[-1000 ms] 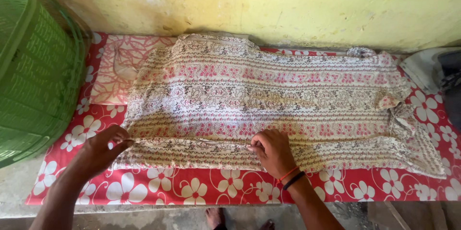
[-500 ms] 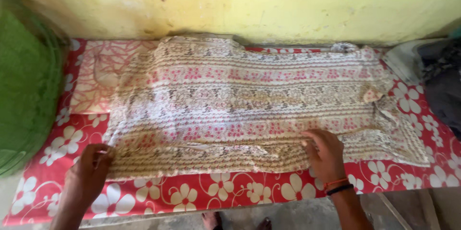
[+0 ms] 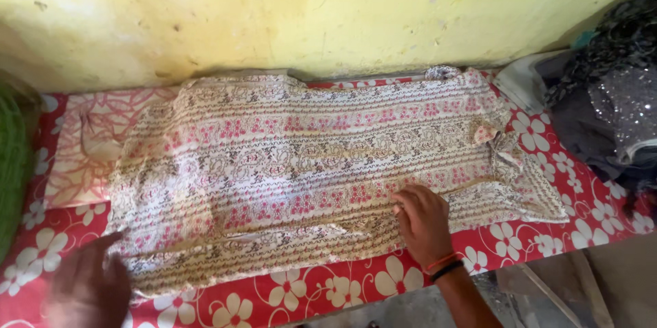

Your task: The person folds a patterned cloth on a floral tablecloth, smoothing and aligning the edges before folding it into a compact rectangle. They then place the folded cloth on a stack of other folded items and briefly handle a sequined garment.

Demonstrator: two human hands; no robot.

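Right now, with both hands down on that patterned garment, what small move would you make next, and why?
Probably sweep the right hand rightward along the folded near edge of the patterned garment. The fold looks flat between the hands, but the cloth past that hand, toward the sleeve end, lies bunched and creased on the red floral cloth. The left hand, blurred, rests by the other end and could anchor it.

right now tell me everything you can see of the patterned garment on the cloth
The patterned garment is cream fabric, looking thin and soft, with bands of pink and brown print. It lies flat, lengthwise along the yellow wall, on a red floral cloth, its near edge folded over. The right hand presses that fold; the left hand is at its left corner.
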